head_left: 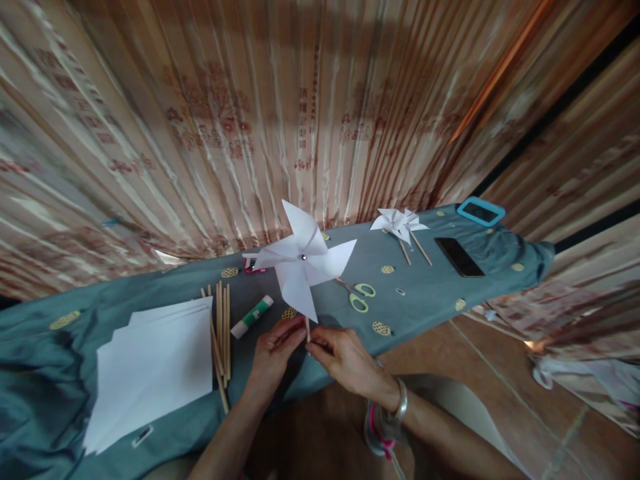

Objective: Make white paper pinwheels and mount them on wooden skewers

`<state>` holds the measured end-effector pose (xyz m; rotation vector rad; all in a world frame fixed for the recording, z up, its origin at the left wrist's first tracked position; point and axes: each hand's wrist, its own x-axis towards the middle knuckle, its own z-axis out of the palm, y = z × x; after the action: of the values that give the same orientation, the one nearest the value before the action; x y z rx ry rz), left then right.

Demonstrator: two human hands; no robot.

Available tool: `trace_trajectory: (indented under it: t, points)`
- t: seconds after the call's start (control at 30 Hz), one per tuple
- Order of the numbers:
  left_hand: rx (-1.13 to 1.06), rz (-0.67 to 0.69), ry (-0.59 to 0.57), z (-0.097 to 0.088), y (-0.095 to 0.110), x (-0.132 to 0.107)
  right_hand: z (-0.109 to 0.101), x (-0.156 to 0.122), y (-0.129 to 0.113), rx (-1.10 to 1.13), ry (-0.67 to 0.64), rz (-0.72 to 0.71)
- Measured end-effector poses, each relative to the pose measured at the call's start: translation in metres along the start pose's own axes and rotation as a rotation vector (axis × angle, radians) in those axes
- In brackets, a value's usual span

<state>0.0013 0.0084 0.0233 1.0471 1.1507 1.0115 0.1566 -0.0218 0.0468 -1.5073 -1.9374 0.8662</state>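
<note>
Both hands are working close together at the near edge of the table [425, 293]. The left hand [280, 343] is pinching the stick [308, 328] of a five-bladed white paper pinwheel [300, 263]; the right hand [345, 357] is gripping the same stick by its lower end.

Key relation: the pinwheel is standing just beyond the fingertips, blades facing the wearer. Its stick is running nearly straight up the view, away from the body, passing between the hands. The left fingers are sitting nearer the blades, the right ones nearer the free end.

Left of the hands, a green-and-white glue stick [253, 317] is lying beside loose wooden sticks [223, 333] and white paper sheets [155, 373]. To the right, scissors [359, 297] are resting with green handles outward; farther off, two smaller-looking pinwheels [399, 223] are lying near a dark smartphone [459, 257].
</note>
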Motion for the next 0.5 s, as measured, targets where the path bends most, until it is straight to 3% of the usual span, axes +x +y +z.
trace_trajectory:
  t: [0.23, 0.37, 0.5]
  points:
    - [-0.004, -0.050, 0.028, 0.001, 0.001, 0.001, -0.027, 0.004, 0.022, 0.026, 0.147, 0.088]
    - [-0.005, -0.053, 0.025, -0.001, -0.002, 0.002, -0.048, 0.015, 0.055, 0.116, 0.232, 0.113]
    - [0.018, -0.055, 0.010, -0.002, -0.004, 0.004, -0.081, 0.033, 0.091, 0.016, 0.211, 0.193]
